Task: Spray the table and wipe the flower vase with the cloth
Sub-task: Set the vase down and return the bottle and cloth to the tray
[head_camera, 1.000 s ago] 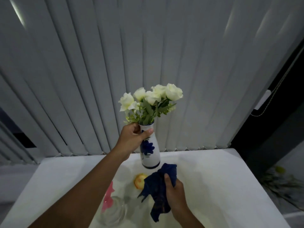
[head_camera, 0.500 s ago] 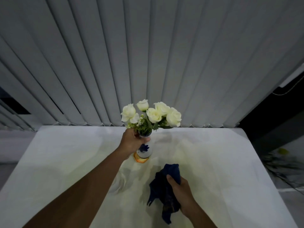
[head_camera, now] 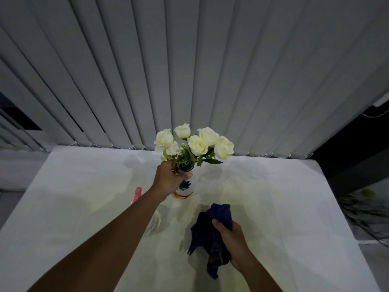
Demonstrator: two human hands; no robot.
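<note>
Grey vertical blinds [head_camera: 189, 70] hung behind the white tabletop [head_camera: 284, 207], closing off its far edge. Farthest left among the things lay a spray bottle [head_camera: 137, 194] with a pink head, its clear body half hidden under the left forearm. The left hand [head_camera: 169, 180] was closed around the neck of the flower vase [head_camera: 186, 187], which a second before had been lifted high off the tabletop and now sat low, its base on or just above an orange coaster-like disc [head_camera: 182, 196]; contact could not be made out. That suggested the wiping pass was over and the vase was going back. To the right, the right hand [head_camera: 230, 239] gripped the bunched dark blue cloth [head_camera: 210, 239], which had come away from the vase and hung near the tabletop. Nothing stood in the way of the vase except the bottle near the forearm.
</note>
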